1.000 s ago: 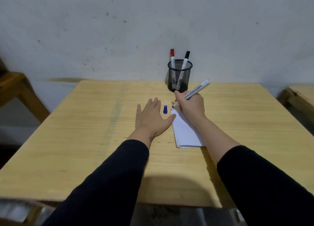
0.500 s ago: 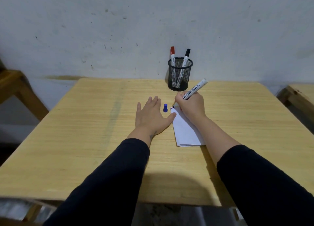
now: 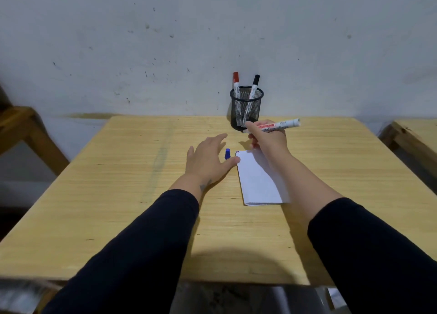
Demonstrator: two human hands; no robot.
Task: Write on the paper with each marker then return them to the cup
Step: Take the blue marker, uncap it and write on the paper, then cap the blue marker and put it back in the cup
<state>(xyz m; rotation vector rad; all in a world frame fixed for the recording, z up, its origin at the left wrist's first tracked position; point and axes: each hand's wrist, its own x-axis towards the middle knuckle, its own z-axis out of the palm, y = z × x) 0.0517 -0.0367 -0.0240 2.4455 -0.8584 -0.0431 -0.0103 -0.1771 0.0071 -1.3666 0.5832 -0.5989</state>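
A folded white paper (image 3: 257, 179) lies on the wooden table (image 3: 118, 195), with short marks at its top left corner. My right hand (image 3: 268, 138) is shut on an uncapped white marker (image 3: 279, 125), held level above the table beyond the paper's far edge. A small blue cap (image 3: 227, 153) lies between my hands. My left hand (image 3: 208, 157) hovers flat with fingers apart, thumb touching the paper's corner beside the cap. A black mesh cup (image 3: 246, 108) at the table's back holds a red-capped marker (image 3: 236, 83) and a black-capped marker (image 3: 254, 85).
A grey wall stands right behind the cup. Another wooden table edge (image 3: 411, 134) shows at the right and a wooden frame (image 3: 26, 129) at the left. The table's near edge runs just below my sleeves.
My right hand has lifted the marker off the paper and swung it level, moving toward the cup. My left hand's fingers have risen and shifted toward the blue cap.
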